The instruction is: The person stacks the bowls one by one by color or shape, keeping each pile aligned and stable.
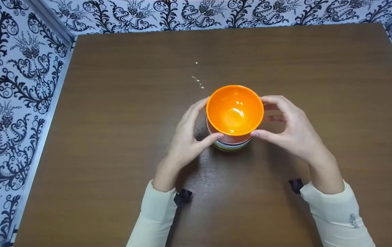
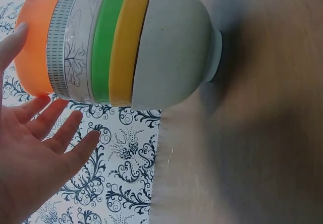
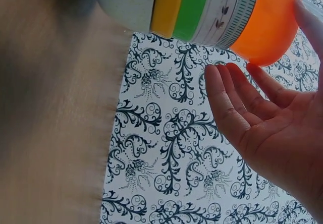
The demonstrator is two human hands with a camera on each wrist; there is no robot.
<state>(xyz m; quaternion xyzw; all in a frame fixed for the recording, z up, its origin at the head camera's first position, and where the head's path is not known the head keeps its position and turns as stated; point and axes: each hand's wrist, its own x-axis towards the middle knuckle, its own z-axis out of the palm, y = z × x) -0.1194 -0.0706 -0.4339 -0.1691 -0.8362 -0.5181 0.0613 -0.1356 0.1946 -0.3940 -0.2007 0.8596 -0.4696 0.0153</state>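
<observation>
An orange bowl (image 1: 235, 109) tops a tall stack of nested bowls at the middle of the table. My left hand (image 1: 189, 135) grips its left side, thumb near the front rim and fingers along the side. Opposite, my right hand (image 1: 290, 128) holds the right side, with thumb and forefinger at the rim. Below the orange bowl, the left wrist view shows a dash-patterned band (image 2: 57, 47), a white leaf-patterned bowl (image 2: 78, 57), a green bowl (image 2: 107, 45), a yellow bowl (image 2: 128, 45) and a pale grey bowl (image 2: 174, 47) at the bottom. Their insides are hidden.
The stack stands on a brown wooden table (image 1: 120, 103). Several small white specks (image 1: 198, 81) lie beyond it, slightly left. Panels with black floral scrolls (image 1: 7, 113) border the table's left, back and right sides.
</observation>
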